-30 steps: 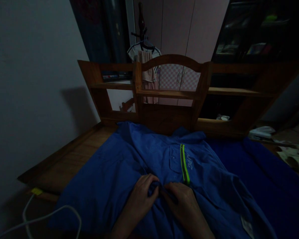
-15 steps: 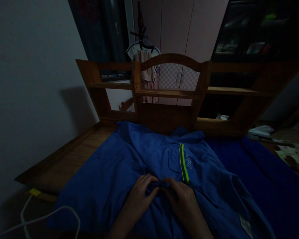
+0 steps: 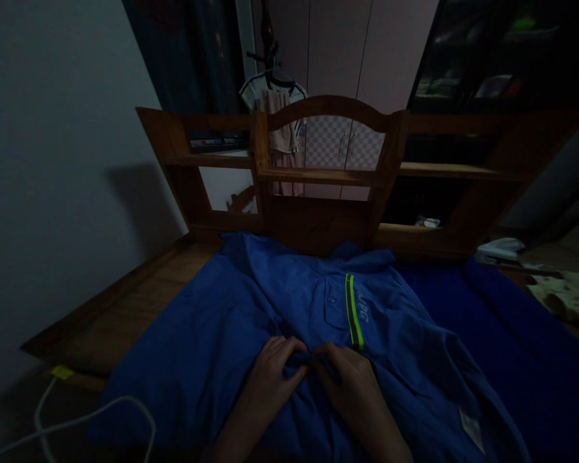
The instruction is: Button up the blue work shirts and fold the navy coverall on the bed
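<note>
A blue work shirt [image 3: 231,308] with a neon green stripe [image 3: 352,315] beside its chest pocket lies spread on a wooden bed platform. My left hand [image 3: 273,373] and my right hand [image 3: 352,386] meet at the middle of the shirt front, just below the pocket. Both have their fingers curled and pinched on the fabric of the front edge between them. What exactly lies under the fingertips is too dark to make out.
A wooden headboard with shelves [image 3: 328,173] stands behind the shirt. Clothes hang on a hanger [image 3: 275,103] beyond it. A white cable [image 3: 77,421] loops at the lower left. The wall is on the left, and some cloth [image 3: 564,292] lies at the right.
The view has tilted slightly down and my hands have drawn a little closer together on the shirt front. The shirt lies as before.
</note>
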